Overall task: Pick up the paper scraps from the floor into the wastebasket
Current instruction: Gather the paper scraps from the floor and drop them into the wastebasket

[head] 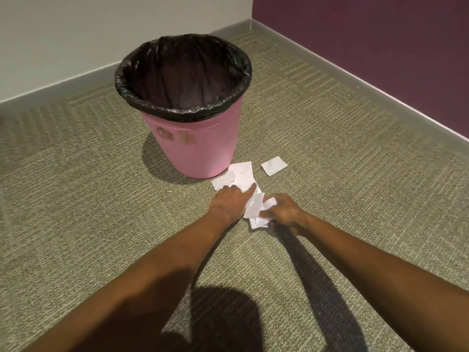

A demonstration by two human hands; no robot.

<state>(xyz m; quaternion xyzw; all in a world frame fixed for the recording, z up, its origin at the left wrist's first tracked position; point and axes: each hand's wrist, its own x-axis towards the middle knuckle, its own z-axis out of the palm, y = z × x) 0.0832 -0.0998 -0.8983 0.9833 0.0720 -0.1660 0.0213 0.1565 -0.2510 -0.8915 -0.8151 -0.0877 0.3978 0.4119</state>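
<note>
1. The pink wastebasket (200, 151) stands upright on the carpet (342, 128) in the upper middle of the frame, near the corner of the room. A black liner (182, 72) is folded over its rim.
2. A patch of flat scraps (242, 175) lies on the carpet at the frame's centre, just below and right of the wastebasket's base. Its upper edge lies right at the foot of the basket.
3. A single scrap (274, 165) lies by itself a little to the right of that patch, apart from it and touched by neither hand.
4. The left hand (228, 203) reaches in from the lower left and rests on the lower end of the flat scraps, its index finger laid out across the paper. The other fingers are bent down out of sight, so I cannot tell whether it grasps any paper or only presses on it.
5. The right hand (285, 212) comes in from the lower right, just beside the left hand. Its fingers are curled round a crumpled bunch of scraps (256, 208), holding it low over the carpet.
6. Both bare forearms cast dark shadows on the carpet in the lower part of the frame.
7. A pale wall (76, 34) fills the upper left and a purple wall (380, 47) the upper right.
</note>
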